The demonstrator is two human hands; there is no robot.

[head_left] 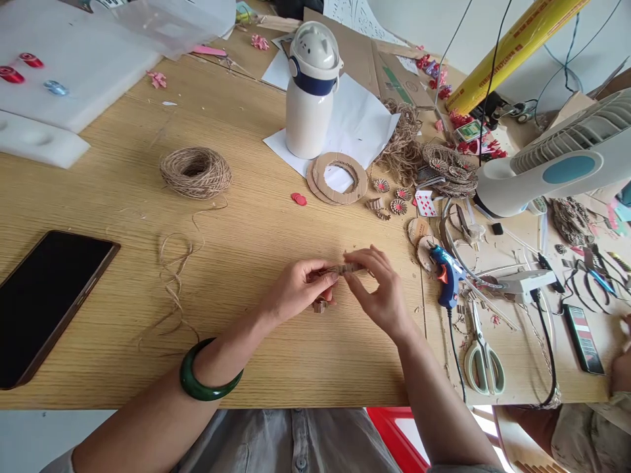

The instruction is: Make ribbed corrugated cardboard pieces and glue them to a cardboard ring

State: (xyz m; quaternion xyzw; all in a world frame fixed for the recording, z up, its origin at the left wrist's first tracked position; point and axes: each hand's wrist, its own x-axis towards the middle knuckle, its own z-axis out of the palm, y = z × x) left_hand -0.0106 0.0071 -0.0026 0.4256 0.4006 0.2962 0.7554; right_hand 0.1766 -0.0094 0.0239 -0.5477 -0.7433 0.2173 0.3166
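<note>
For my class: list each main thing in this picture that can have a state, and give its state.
Brown strip: pinched in the left hand, right hand fingers at its other end
Phone: screen dark
Twine coil: wound, loose strands trailing
Bottle: upright, lid on
Cardboard rings: flat, overlapping
Scissors: blades closed, lying down
Glue gun: lying on its side
Playing card: face up
Fan: running or not, cannot tell

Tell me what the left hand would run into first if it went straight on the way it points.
Most likely the right hand, just past the small brown strip between the left hand's fingertips and it; the exact gap in depth is hard to judge.
</note>
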